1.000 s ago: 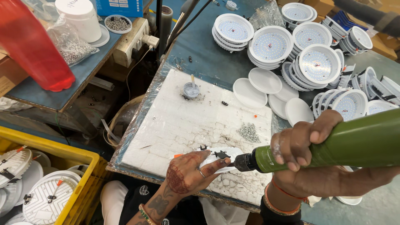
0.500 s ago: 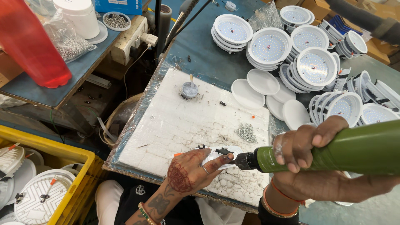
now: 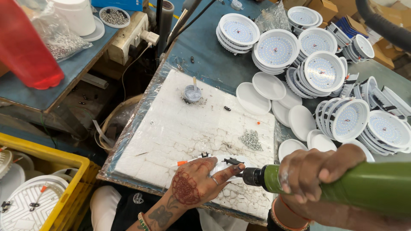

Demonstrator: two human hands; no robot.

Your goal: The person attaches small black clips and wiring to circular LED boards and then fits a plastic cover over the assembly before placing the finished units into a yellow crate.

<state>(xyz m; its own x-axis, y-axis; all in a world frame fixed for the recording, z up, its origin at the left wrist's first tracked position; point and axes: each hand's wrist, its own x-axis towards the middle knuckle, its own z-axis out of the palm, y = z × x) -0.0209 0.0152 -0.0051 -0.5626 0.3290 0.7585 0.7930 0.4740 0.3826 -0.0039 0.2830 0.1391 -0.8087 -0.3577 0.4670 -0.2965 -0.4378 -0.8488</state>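
My right hand [image 3: 317, 173] grips a green electric screwdriver [image 3: 364, 184], its black tip pointing left at a small white part [image 3: 220, 164]. My left hand [image 3: 197, 179], patterned with henna, holds that white part down near the front edge of the cracked white foam board [image 3: 184, 124]. Short wires with black clips stick out from the part. A pile of small screws [image 3: 251, 140] lies on the board just behind my hands.
Stacks of round white LED lamp housings [image 3: 317, 55] and loose white discs [image 3: 265, 85] fill the blue table at right. A small grey cup [image 3: 192, 92] stands on the board. A yellow crate [image 3: 43, 188] with lamp parts sits at left, a red bottle [image 3: 23, 47] at upper left.
My hands and the screwdriver have stayed on the white part at the board's front edge. The view has shifted slightly; nothing else has moved.
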